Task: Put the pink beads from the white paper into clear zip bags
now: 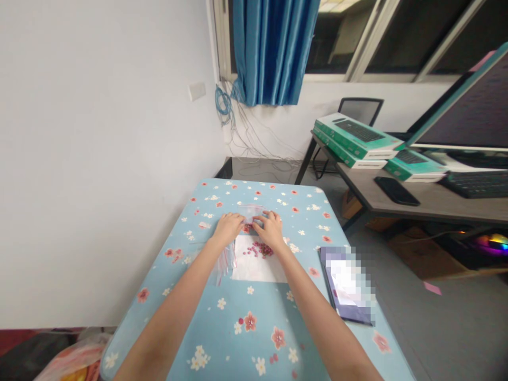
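My left hand (227, 227) and my right hand (271, 228) are both closed on a small clear plastic bag (251, 214) lying on the table with the blue flowered cloth (242, 317). Some small red beads show inside the bag between my fingers. Just in front of my hands a white sheet of paper (256, 267) carries a little heap of red beads (262, 248). Under my left wrist lie more clear zip bags (223, 264) with red strips.
A tablet or phone (346, 286) lies on the table's right side. To the right stands a grey desk (416, 203) with green keyboard boxes (357, 138), a black phone (396, 190), a keyboard and a monitor. A white wall is on the left.
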A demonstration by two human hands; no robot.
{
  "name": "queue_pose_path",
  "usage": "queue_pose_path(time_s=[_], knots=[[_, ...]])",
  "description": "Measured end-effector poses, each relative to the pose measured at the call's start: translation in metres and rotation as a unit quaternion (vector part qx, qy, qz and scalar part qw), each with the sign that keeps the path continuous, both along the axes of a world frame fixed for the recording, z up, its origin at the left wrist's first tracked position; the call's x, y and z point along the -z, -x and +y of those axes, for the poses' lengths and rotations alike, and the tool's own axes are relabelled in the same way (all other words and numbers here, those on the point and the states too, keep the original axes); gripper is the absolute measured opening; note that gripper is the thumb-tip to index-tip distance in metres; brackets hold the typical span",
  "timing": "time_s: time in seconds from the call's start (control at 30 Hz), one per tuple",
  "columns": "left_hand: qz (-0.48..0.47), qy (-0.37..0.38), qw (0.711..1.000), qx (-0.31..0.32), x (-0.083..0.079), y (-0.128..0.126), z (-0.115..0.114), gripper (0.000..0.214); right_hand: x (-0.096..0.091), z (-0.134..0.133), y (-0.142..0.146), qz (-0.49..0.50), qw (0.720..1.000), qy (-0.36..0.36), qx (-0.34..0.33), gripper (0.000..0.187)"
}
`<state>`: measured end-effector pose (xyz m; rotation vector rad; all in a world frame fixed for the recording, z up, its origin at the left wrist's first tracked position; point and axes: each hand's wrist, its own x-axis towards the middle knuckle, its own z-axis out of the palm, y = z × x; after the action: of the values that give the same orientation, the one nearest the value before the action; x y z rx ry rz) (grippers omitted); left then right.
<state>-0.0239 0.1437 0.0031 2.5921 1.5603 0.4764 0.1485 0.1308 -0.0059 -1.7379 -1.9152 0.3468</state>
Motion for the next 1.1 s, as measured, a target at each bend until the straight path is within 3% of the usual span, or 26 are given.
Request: queue_pose_path(time_s=[0.27,0.33,0.4,0.5,0.6,0.7,0.9,1.0,1.1], knots=[[-0.093,-0.009,0.995,-0.023,-0.004,-0.003,-0.003,0.028,0.001,-0.004,0.003,0.066,0.998,-0.018,-0.004,0.037],[-0.174,0.01,0.984,-0.026,-0.01,-0.007,-0.008,0.027,0.0,-0.004,0.001,0.122,0.992,-0.038,-0.005,0.039],[-0.31,0.059,0.949,-0.021,-0.016,-0.011,-0.015,0.025,-0.003,-0.004,-0.003,0.199,0.979,-0.053,-0.012,0.04],[-0.489,0.144,0.86,-0.002,-0.025,-0.014,-0.03,0.027,-0.01,-0.008,-0.013,0.336,0.941,-0.037,-0.025,0.042],[-0.581,0.193,0.79,-0.012,-0.031,-0.013,-0.048,0.031,-0.02,-0.021,-0.023,0.438,0.898,0.013,-0.031,0.039],[-0.615,0.215,0.757,-0.05,-0.032,-0.012,-0.065,0.032,-0.028,-0.04,-0.032,0.467,0.879,0.068,-0.064,0.03],[-0.629,0.215,0.741,-0.1,-0.018,-0.015,-0.081,0.039,-0.033,-0.073,-0.035,0.449,0.881,0.099,-0.113,0.029],[-0.623,0.161,0.756,-0.12,-0.008,-0.017,-0.084,0.044,-0.029,-0.08,-0.033,0.43,0.89,0.083,-0.129,0.033],[-0.584,0.097,0.795,-0.133,-0.003,-0.018,-0.088,0.036,-0.022,-0.082,-0.03,0.414,0.902,0.041,-0.113,0.034]])
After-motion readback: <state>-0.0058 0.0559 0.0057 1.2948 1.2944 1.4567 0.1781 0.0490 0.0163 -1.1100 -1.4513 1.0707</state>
